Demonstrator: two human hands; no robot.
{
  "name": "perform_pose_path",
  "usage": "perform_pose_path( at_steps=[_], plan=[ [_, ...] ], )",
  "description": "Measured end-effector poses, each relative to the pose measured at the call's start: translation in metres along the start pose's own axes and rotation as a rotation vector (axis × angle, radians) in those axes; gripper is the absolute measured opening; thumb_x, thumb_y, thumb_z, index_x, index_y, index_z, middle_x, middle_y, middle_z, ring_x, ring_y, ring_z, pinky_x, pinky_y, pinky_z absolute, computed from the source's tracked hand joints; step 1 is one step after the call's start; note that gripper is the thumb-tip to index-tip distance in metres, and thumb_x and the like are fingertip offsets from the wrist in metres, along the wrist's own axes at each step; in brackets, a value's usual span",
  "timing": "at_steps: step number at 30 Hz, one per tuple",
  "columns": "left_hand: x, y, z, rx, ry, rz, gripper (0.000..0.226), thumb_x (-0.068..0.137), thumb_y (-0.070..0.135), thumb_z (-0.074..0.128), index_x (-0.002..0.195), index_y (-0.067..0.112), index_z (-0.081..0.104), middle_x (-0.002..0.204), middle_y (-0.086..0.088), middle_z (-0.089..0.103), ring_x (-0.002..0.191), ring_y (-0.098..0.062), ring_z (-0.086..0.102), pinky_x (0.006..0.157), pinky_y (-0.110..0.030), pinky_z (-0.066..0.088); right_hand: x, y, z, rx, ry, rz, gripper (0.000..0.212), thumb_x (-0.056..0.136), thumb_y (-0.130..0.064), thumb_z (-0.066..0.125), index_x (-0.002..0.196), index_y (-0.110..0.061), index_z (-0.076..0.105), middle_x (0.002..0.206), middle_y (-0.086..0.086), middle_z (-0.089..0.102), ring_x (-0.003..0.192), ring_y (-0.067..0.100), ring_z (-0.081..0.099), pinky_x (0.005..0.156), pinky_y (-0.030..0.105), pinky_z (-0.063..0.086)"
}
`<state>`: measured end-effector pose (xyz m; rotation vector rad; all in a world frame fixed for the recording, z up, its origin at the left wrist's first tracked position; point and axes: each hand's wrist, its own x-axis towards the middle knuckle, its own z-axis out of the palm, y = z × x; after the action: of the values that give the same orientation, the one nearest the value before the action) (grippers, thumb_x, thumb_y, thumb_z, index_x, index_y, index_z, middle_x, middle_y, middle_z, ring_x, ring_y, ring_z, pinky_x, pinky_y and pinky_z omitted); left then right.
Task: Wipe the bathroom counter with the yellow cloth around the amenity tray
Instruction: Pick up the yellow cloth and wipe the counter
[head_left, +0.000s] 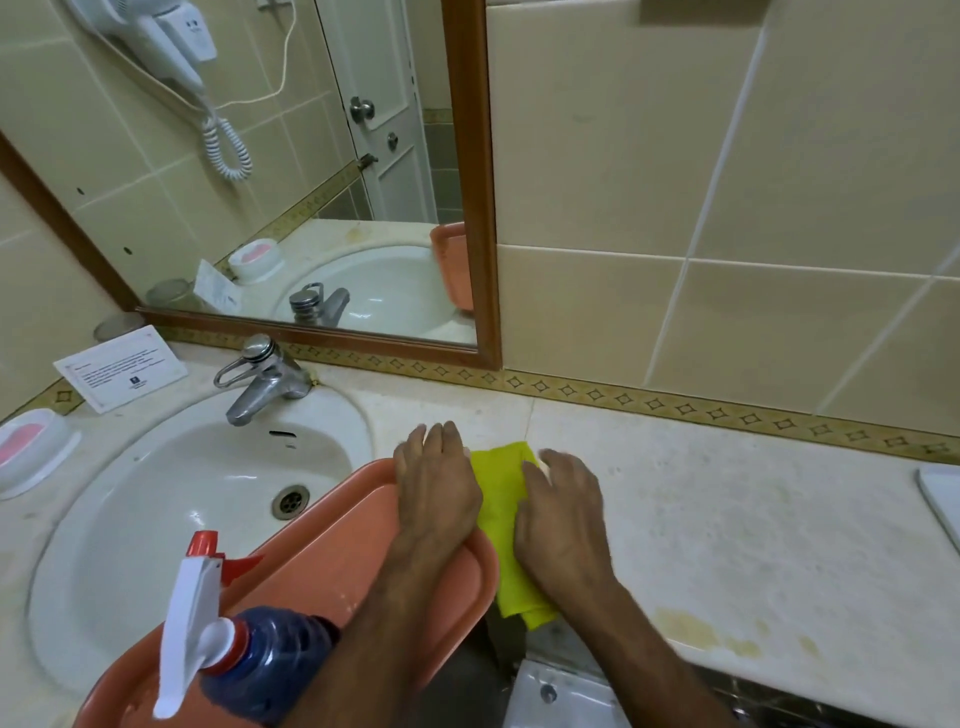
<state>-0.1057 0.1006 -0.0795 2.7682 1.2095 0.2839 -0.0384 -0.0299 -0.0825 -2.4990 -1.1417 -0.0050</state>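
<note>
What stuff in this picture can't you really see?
All in the head view:
- Yellow cloth: partly hidden under the right hand and beside the left hand.
- Card by the faucet: print too small to read.
- Spray bottle: label hidden, bottom covered by the left forearm.
- White object on the counter: cut off by the right edge.

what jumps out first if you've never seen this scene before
The two hands at the centre: the right hand presses flat on a yellow cloth on the counter, and the left hand rests on the rim of an orange tray lying over the sink. A spray bottle with a red and white trigger lies in the tray, close to the camera. Yellowish stains mark the counter's front edge.
</note>
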Motion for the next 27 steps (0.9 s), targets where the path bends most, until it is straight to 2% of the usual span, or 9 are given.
perform_pose_path(
  at_steps=[2,4,5,8,11,17,21,24,27],
  plan=[
    [-0.001,-0.005,0.002,-0.018,-0.080,-0.025,0.058,0.098,0.029,0.035,0.149,0.002,0.028,0.156,-0.016,0.033,0.148,-0.033,0.019,0.121,-0.047,0.015,0.018,-0.010,0.009,0.142,-0.108,-0.143,0.045,0.092,-0.019,0.046,0.135,-0.011,0.053,0.149,0.015,0.044,0.141,0.035,0.034,0.118,0.050,0.023],
    [-0.002,-0.008,0.008,-0.070,-0.158,-0.032,0.067,0.096,0.028,0.039,0.152,-0.003,0.017,0.161,-0.021,0.019,0.151,-0.033,0.007,0.123,-0.044,0.007,0.029,-0.016,0.025,0.305,-0.306,-0.122,0.046,0.099,-0.023,0.038,0.145,-0.016,0.041,0.159,0.010,0.029,0.148,0.025,0.021,0.122,0.044,0.013],
    [-0.004,-0.009,0.012,-0.095,-0.183,-0.030,0.069,0.095,0.027,0.040,0.152,-0.004,0.015,0.162,-0.022,0.016,0.151,-0.032,0.005,0.124,-0.043,0.006,0.031,-0.016,0.036,0.300,-0.337,-0.117,0.047,0.101,-0.026,0.035,0.147,-0.018,0.038,0.160,0.010,0.025,0.149,0.022,0.017,0.122,0.041,0.011],
    [-0.005,-0.013,0.025,-0.101,-0.187,-0.022,0.070,0.095,0.027,0.043,0.152,-0.003,0.016,0.162,-0.020,0.017,0.152,-0.029,0.006,0.124,-0.040,0.004,0.031,-0.009,0.061,0.158,-0.260,-0.152,0.050,0.099,-0.035,0.029,0.147,-0.021,0.036,0.161,0.008,0.024,0.149,0.020,0.016,0.121,0.041,0.010],
    [-0.006,-0.015,0.029,-0.117,-0.182,-0.022,0.067,0.095,0.025,0.043,0.151,-0.002,0.020,0.161,-0.019,0.021,0.152,-0.028,0.009,0.124,-0.040,0.006,0.031,-0.005,0.066,0.150,-0.222,-0.143,0.054,0.097,-0.042,0.027,0.146,-0.022,0.038,0.160,0.006,0.026,0.149,0.020,0.017,0.121,0.042,0.011],
    [-0.006,-0.013,0.021,-0.014,-0.197,0.000,0.061,0.091,0.009,0.036,0.150,-0.002,0.023,0.159,-0.019,0.026,0.151,-0.030,0.014,0.124,-0.040,0.010,0.043,0.034,0.058,-0.046,-0.197,-0.108,0.065,0.094,-0.053,0.028,0.151,-0.022,0.026,0.162,0.010,0.018,0.149,0.028,0.013,0.120,0.048,0.011],
    [0.005,-0.003,0.014,0.151,-0.199,0.038,0.059,0.097,0.022,0.031,0.151,-0.001,0.023,0.159,-0.021,0.026,0.149,-0.034,0.019,0.122,-0.045,0.017,0.053,0.090,0.039,-0.123,-0.154,-0.002,0.063,0.092,-0.050,0.025,0.149,-0.023,0.030,0.160,0.009,0.025,0.147,0.028,0.020,0.119,0.049,0.017],
    [0.011,0.028,0.017,0.053,-0.186,0.150,0.062,0.101,0.037,0.023,0.153,0.003,0.017,0.162,-0.018,0.017,0.151,-0.031,0.010,0.124,-0.045,0.012,0.049,0.144,0.019,-0.162,-0.133,0.079,0.061,0.093,-0.047,0.029,0.149,-0.022,0.031,0.160,0.009,0.026,0.147,0.027,0.022,0.119,0.048,0.018],
    [0.008,0.074,0.036,-0.040,-0.285,0.306,0.070,0.100,0.048,0.016,0.155,0.005,0.007,0.165,-0.013,0.002,0.152,-0.026,-0.005,0.124,-0.041,0.002,0.033,0.203,-0.009,-0.198,-0.116,0.178,0.058,0.096,-0.044,0.033,0.150,-0.022,0.030,0.160,0.009,0.025,0.147,0.027,0.021,0.119,0.048,0.018]
  ],
)
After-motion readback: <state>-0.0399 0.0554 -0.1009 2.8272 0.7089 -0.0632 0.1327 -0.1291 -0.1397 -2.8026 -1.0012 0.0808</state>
